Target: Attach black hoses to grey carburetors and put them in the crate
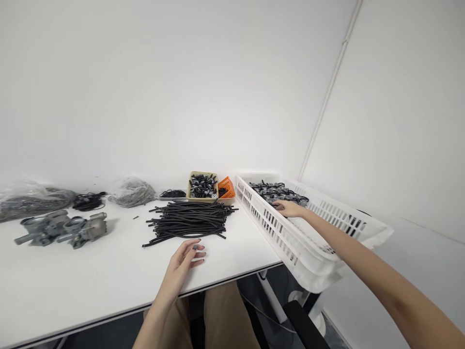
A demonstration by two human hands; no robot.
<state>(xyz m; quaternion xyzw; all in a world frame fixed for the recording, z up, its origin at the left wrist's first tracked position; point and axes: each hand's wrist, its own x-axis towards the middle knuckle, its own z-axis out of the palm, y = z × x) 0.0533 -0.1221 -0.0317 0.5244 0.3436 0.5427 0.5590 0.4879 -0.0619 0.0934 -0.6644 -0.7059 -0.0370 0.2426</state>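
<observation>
My right hand (pixel 287 209) reaches into the white slatted crate (pixel 308 264) at the right, at the near side of a pile of grey parts with black tubes (pixel 278 192). Its fingertips are partly hidden, and whatever they hold cannot be made out. Over the table's front part, my left hand (pixel 187 254) is held with fingers apart and nothing in them. Just beyond it lies a heap of black hoses (pixel 189 218).
Two metal carburetor-like parts (pixel 85 229) sit at the left. Behind them are plastic bags of parts (pixel 132 192) and black cords (pixel 88 201). A yellow bin (pixel 202 198) of small parts and an orange basket (pixel 227 184) stand by the wall. The white table's front edge (pixel 232 279) crosses near my legs.
</observation>
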